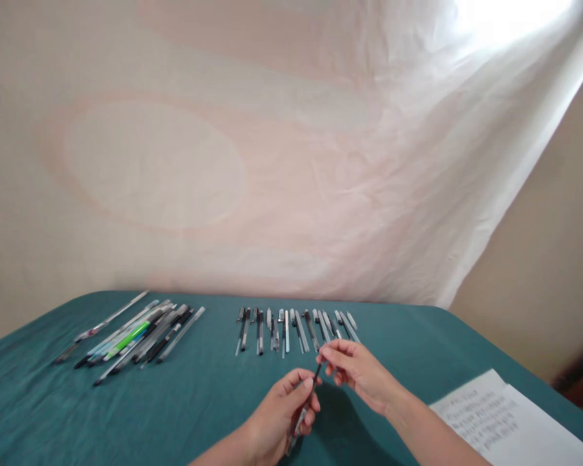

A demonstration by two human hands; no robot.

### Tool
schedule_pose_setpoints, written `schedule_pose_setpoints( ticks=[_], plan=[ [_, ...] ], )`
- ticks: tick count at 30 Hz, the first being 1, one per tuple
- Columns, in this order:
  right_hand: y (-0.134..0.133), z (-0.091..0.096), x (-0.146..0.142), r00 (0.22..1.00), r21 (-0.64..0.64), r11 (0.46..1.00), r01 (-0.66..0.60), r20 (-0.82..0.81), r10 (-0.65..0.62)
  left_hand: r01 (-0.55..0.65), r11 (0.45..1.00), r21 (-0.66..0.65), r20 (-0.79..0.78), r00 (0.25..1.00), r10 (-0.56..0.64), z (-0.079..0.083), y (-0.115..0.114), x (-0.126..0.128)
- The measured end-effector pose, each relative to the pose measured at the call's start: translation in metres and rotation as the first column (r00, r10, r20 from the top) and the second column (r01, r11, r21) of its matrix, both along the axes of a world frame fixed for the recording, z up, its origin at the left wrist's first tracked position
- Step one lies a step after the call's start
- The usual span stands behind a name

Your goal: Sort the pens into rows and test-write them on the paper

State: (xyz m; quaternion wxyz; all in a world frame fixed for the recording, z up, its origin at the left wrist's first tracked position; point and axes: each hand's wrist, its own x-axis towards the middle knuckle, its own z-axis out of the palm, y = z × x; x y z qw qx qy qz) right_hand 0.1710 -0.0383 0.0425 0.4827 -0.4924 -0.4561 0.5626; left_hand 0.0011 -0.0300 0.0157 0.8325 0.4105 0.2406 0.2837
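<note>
- The left hand (291, 401) is wrapped around a pen (300, 418) above the desk (214, 404); I'd keep it steady.
- The right hand (357, 370) pinches its upper end; any pull should run straight along the barrel.
- Just beyond lies a row of pens (287, 331), best left unbumped.

Single head-worn view from the near side, facing forward and down. Wide framing: dark green cloth-covered tabletop (199, 395) across the lower part, both far corners included; pale pinkish hanging sheet (282, 162) beyond, filling most above. Bare left hand (291, 400) and bare right hand (362, 369) close to lens.
</note>
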Motion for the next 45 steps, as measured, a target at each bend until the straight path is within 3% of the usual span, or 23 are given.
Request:
schedule_pose_setpoints(
  ticks=[2,4,5,6,9,14,18,23,28,32,34,36,38,39,42,45],
  plan=[
    [0.011,-0.001,0.018,0.993,0.052,0.997,0.053,0.101,-0.058,0.004,1.000,0.007,0.000,1.000,-0.004,-0.001,0.000,0.000],
    [0.027,-0.005,0.045,0.929,0.144,0.981,0.128,0.330,-0.169,0.008,1.000,0.012,-0.002,1.000,-0.008,-0.001,0.000,0.000],
    [0.035,-0.008,0.061,0.833,0.189,0.966,0.178,0.493,-0.250,0.008,1.000,0.013,-0.003,1.000,-0.008,-0.002,0.000,0.000],
    [0.043,-0.013,0.077,0.691,0.219,0.955,0.201,0.659,-0.297,0.007,1.000,0.014,-0.004,1.000,-0.007,-0.002,0.000,-0.001],
    [0.060,-0.027,0.118,0.570,0.180,0.958,0.222,0.774,-0.277,0.010,1.000,0.017,-0.003,1.000,-0.010,-0.003,0.001,-0.001],
    [0.068,-0.045,0.144,0.525,0.004,0.983,0.184,0.845,-0.102,0.020,1.000,0.011,-0.005,1.000,-0.020,-0.005,0.002,-0.001],
    [0.072,-0.045,0.147,0.535,-0.134,0.979,0.154,0.844,0.032,0.020,1.000,0.006,-0.010,1.000,-0.020,-0.004,0.002,0.000],
    [0.078,-0.042,0.149,0.549,-0.204,0.969,0.142,0.831,0.095,0.019,1.000,0.004,-0.029,0.999,-0.019,-0.002,0.001,0.000],
    [0.075,-0.040,0.149,0.574,-0.189,0.972,0.139,0.816,0.077,0.020,1.000,0.001,-0.034,0.999,-0.020,-0.002,0.002,-0.001],
    [0.065,-0.027,0.140,0.592,-0.103,0.984,0.146,0.806,-0.004,0.015,1.000,-0.012,-0.025,1.000,-0.015,-0.003,0.003,0.000],
    [0.056,-0.016,0.124,0.609,-0.038,0.990,0.134,0.791,-0.052,0.013,1.000,-0.020,-0.015,1.000,-0.013,-0.004,0.003,0.000],
    [0.041,-0.006,0.096,0.674,-0.001,0.997,0.076,0.737,-0.051,0.011,1.000,-0.024,-0.004,1.000,-0.011,-0.004,0.003,0.000],
    [0.024,0.001,0.063,0.857,-0.007,0.998,-0.056,0.512,0.052,0.006,1.000,-0.027,-0.001,1.000,-0.006,-0.003,0.003,0.001],
    [0.016,0.002,0.045,0.908,-0.019,0.996,-0.088,0.409,0.088,0.003,1.000,-0.029,-0.003,1.000,-0.003,-0.003,0.002,0.001],
    [-0.005,-0.001,0.003,0.966,-0.038,0.993,-0.110,0.230,0.116,-0.005,1.000,-0.030,-0.013,1.000,0.004,-0.001,0.002,0.001],
    [-0.010,-0.007,-0.013,0.982,-0.023,0.998,-0.065,0.174,0.068,-0.010,1.000,-0.019,-0.018,1.000,0.009,0.000,0.001,0.001]
  ],
)
